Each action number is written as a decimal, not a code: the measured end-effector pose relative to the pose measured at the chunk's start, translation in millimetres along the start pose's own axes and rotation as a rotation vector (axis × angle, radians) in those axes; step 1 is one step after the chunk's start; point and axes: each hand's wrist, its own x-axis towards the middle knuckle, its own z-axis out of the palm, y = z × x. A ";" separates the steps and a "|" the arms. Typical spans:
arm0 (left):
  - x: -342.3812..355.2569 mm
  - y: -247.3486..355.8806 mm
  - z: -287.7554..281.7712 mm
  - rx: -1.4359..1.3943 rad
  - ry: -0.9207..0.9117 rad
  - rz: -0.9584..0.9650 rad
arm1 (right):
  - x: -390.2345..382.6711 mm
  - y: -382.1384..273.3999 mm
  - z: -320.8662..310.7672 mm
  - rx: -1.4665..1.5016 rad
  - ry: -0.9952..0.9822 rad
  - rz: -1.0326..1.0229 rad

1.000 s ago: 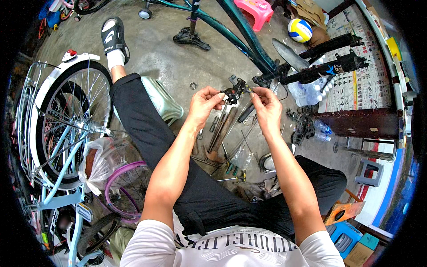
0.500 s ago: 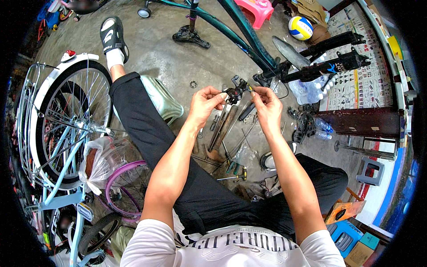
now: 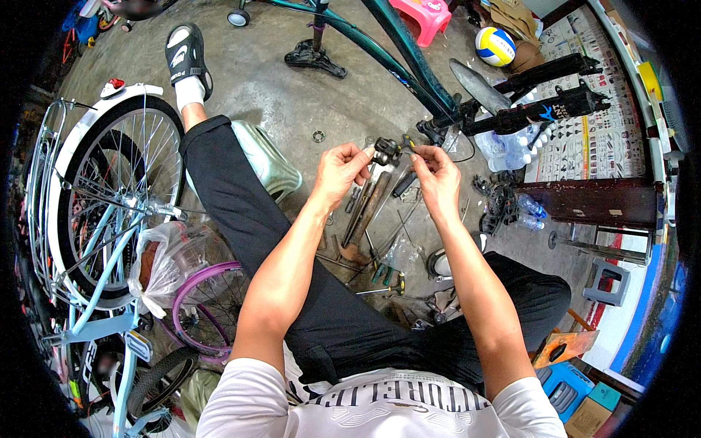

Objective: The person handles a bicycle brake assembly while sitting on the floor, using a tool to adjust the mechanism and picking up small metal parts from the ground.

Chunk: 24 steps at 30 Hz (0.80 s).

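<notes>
My left hand (image 3: 342,171) pinches a small black metal bike part, by its look a disc brake caliper (image 3: 388,151), between thumb and forefinger. On the caliper's other side, my right hand (image 3: 438,177) is closed in a pinch close to it. A slim olive-yellow piece (image 3: 410,143) shows at the right fingertips; its kind is too small to tell. Both hands are raised over the floor in front of my legs. Beneath them lie a hammer (image 3: 355,252), a black-gripped rod (image 3: 404,182) and green-handled pliers (image 3: 382,274).
A dark green bike frame (image 3: 405,62) with a black fork (image 3: 537,115) stands ahead. On the left are a white-fendered wheel (image 3: 66,157) and a purple rim (image 3: 179,310). A pale green stool (image 3: 281,164) stands by my left leg; plastic bottles (image 3: 511,150) lie right.
The caliper has been turned in the fingers, so a different side faces up. Both hands stay in nearly the same place.
</notes>
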 end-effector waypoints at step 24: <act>-0.7 1.1 7.7 -0.161 0.021 -0.284 | -3.2 10.5 -1.3 -0.030 -0.058 0.040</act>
